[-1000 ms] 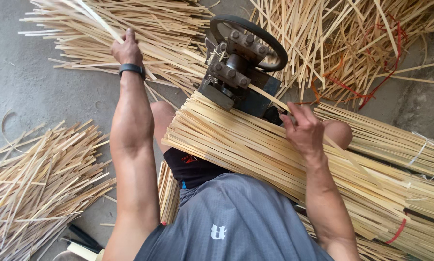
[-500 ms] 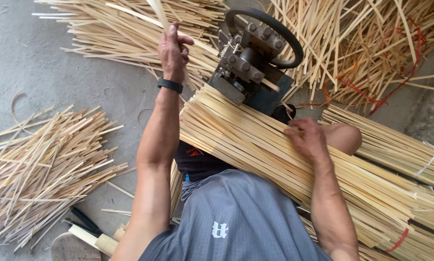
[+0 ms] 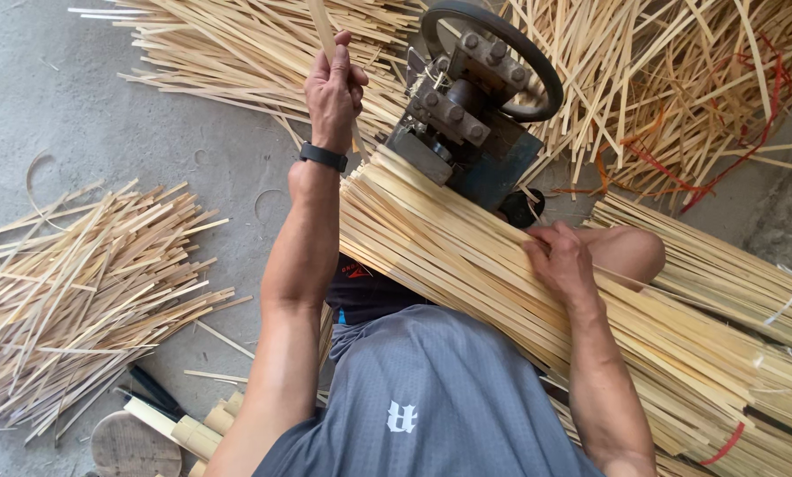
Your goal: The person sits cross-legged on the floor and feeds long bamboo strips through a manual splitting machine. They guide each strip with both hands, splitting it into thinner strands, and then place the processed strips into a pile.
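My left hand [image 3: 335, 88] is closed around a pale bamboo strip [image 3: 320, 26] that points up and away, just left of a dark metal machine [image 3: 456, 132] with a round wheel [image 3: 537, 66]. A black band sits on that wrist. My right hand [image 3: 561, 261] rests on a thick bundle of long bamboo strips [image 3: 467, 274] lying across my lap, its fingers pinching at the top strips near the machine's near side.
Loose short strips lie heaped on the concrete floor at the left [image 3: 78, 291]. More split strips are scattered beyond the machine [image 3: 237, 53] and at the upper right, mixed with red cord [image 3: 670, 168]. Tied bundles [image 3: 731, 283] lie at the right. Bamboo stubs and a round block [image 3: 131, 446] sit at the lower left.
My left hand has swung from the far-left pile toward the machine, carrying a strip. My right hand has slid slightly along the bundle.
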